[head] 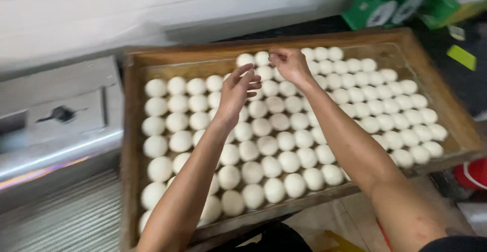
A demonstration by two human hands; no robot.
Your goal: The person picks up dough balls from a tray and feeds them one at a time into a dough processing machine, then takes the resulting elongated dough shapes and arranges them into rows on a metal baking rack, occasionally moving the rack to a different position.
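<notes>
A wooden tray (137,130) carries rows of white dough balls (284,140), apparently touching.

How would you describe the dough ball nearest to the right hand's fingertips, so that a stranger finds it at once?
Start at the big wooden tray filled with rows of white dough balls. Go to its far edge, where the right hand reaches. The dough ball lies just left of its fingertips, in the farthest row, with one ball to its left.

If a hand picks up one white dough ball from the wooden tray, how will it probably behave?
The dough ball looks smooth and rounded, so it is probably soft and easily dented. The balls sit touching in rows, so neighbours may stick. In the wooden tray it would hardly roll.
</notes>
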